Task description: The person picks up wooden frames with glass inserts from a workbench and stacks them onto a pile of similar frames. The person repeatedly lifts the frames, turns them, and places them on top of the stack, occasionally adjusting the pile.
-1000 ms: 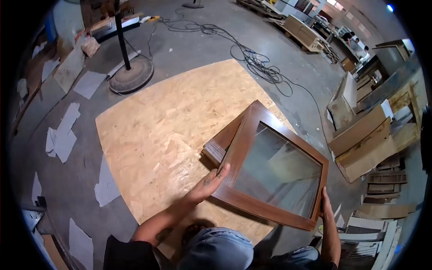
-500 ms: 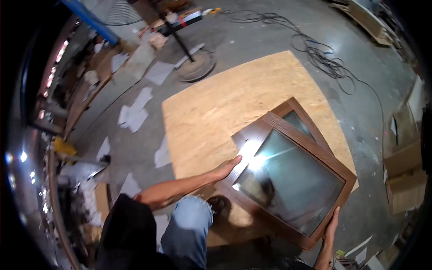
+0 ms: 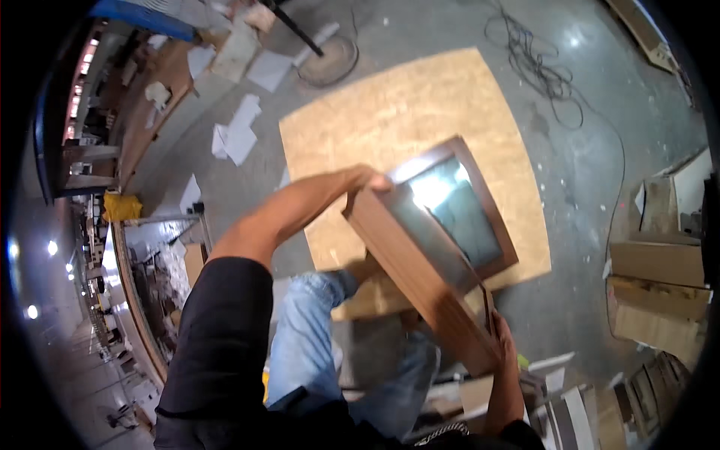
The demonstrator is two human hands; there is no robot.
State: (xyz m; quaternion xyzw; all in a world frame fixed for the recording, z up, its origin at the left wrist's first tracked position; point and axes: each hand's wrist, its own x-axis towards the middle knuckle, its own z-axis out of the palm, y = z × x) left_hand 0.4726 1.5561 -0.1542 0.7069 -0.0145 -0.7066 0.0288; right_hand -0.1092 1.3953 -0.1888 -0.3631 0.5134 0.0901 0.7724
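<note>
A brown wood-framed glass panel [image 3: 424,277] is held up between my two hands, tilted steeply so its broad near side faces me. My left hand [image 3: 371,180] grips its upper left corner. Round its lower right end my right hand [image 3: 504,341] is closed, its fingers partly hidden. A second brown-framed glass panel [image 3: 508,247] lies behind it on a light wooden board [image 3: 352,120], bright reflections crossing its glass. The held panel covers part of it; whether the two touch I cannot tell.
A round stand base [image 3: 326,64] with a dark pole stands beyond the board. Paper sheets [image 3: 238,135] lie on the left floor, and a tangled cable [image 3: 536,60] at the far right. Cardboard pieces [image 3: 656,266] are at the right, with board offcuts [image 3: 574,420] at lower right.
The held panel has tipped from nearly flat to steep, and its upper left corner has risen with my left hand. My right hand has shifted left and up. The view has shifted too.
</note>
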